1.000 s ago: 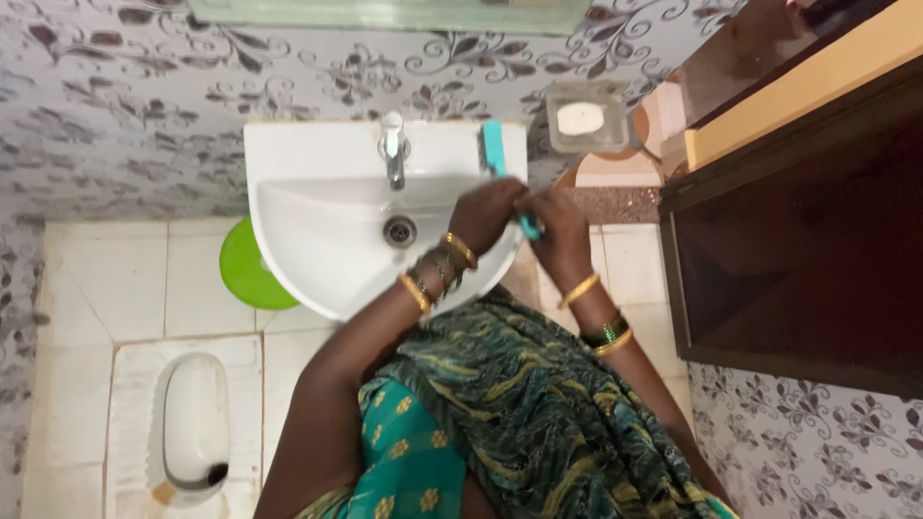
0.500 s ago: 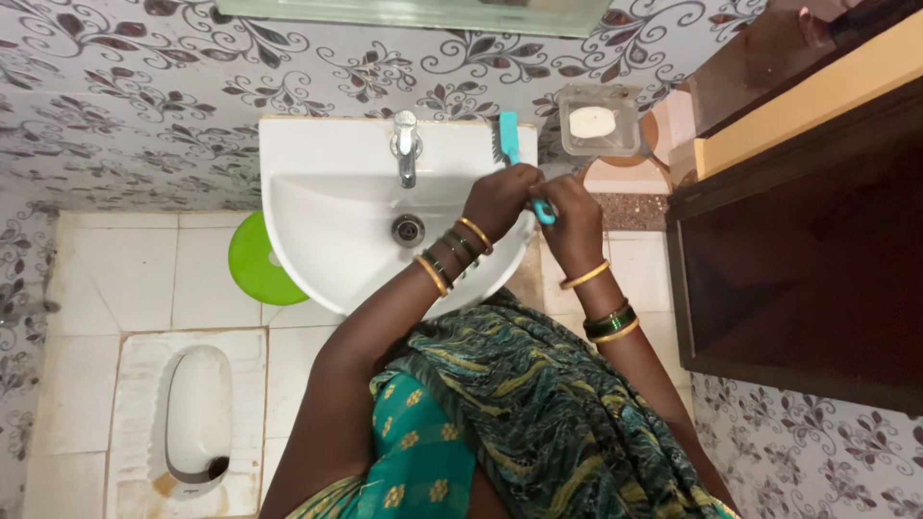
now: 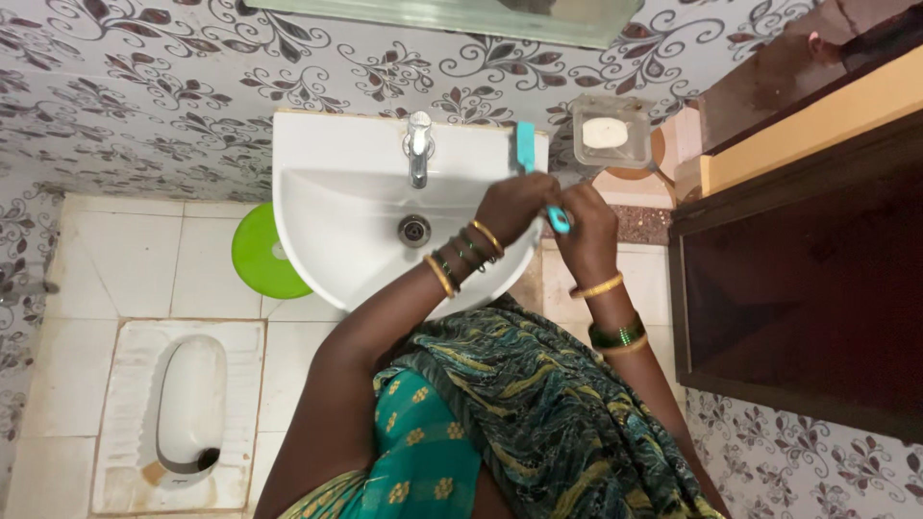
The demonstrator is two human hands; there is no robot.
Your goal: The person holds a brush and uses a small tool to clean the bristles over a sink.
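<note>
A teal scrubbing brush (image 3: 527,149) lies along the right rim of the white wash basin (image 3: 327,221), its head near the back edge. My left hand (image 3: 514,205) is closed over the middle of the brush handle. My right hand (image 3: 586,223) grips the handle's near end (image 3: 559,221) just past the basin's right edge. Both wrists wear gold bangles. The chrome tap (image 3: 418,149) stands at the back of the basin above the drain (image 3: 414,230).
A clear soap dish with a white soap bar (image 3: 606,132) hangs on the patterned wall to the right. A dark wooden door (image 3: 798,250) fills the right side. On the tiled floor are a green round lid (image 3: 260,252) and a squat toilet pan (image 3: 187,408).
The view has shifted so the basin and hands sit slightly further right and lower. Both hands stay on the brush; the grip looks unchanged.
</note>
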